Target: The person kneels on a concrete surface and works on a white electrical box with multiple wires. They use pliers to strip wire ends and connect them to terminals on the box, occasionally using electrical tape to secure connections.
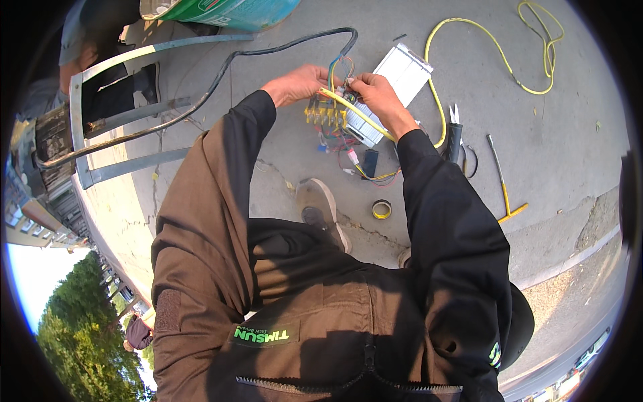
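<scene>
My left hand is at the stripped end of a black cable, its fingertips closed around thin coloured wires. Just right of it, my right hand pinches a thin wire or small connector; the fingers partly hide which. Below the hands are a yellow terminal block and a finned silver metal box, probably a motor controller. A yellow cable runs across the box with its end beside my left fingers. Loose wires with a white plug hang below the block.
A black module and a tape roll lie near my shoe. Scissors and a yellow T-handle wrench lie rightward. A metal frame stands left, near another person's leg. A green-blue container is ahead.
</scene>
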`<state>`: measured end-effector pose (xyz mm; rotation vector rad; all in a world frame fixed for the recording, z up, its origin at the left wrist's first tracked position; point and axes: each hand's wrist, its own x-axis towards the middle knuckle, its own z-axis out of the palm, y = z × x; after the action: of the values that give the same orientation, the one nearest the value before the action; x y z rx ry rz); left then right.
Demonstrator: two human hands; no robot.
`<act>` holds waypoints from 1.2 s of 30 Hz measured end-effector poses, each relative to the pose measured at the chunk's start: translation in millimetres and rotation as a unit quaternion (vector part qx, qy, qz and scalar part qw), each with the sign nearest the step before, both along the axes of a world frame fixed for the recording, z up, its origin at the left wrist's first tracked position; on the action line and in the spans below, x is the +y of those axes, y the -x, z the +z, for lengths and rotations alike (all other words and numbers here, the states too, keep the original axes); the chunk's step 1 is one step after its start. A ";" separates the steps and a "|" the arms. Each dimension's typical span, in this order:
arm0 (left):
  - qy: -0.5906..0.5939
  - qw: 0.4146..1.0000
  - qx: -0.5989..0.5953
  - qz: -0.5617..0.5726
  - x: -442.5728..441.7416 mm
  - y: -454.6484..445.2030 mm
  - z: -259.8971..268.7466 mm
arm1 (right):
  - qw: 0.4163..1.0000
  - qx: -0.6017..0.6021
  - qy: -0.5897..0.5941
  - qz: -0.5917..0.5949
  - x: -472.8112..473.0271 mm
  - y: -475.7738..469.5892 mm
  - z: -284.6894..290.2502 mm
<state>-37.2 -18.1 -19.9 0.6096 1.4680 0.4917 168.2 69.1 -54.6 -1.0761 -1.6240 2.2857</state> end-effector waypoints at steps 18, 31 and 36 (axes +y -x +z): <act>0.027 0.999 -0.041 -0.008 -0.2 4.5 1.1 | 0.993 -0.047 -0.074 -0.076 -13.5 20.6 -16.9; 0.027 0.997 -0.066 0.000 -0.1 2.8 0.7 | 0.993 -0.011 -0.080 -0.083 -13.2 16.3 -19.5; 0.012 0.998 -0.060 0.006 1.4 3.0 0.6 | 0.996 0.022 -0.021 -0.079 -11.0 12.7 -14.5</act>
<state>-40.1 -16.7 -19.3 0.5445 1.3626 0.5102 155.4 58.1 -69.0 -1.0933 -1.5061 2.1504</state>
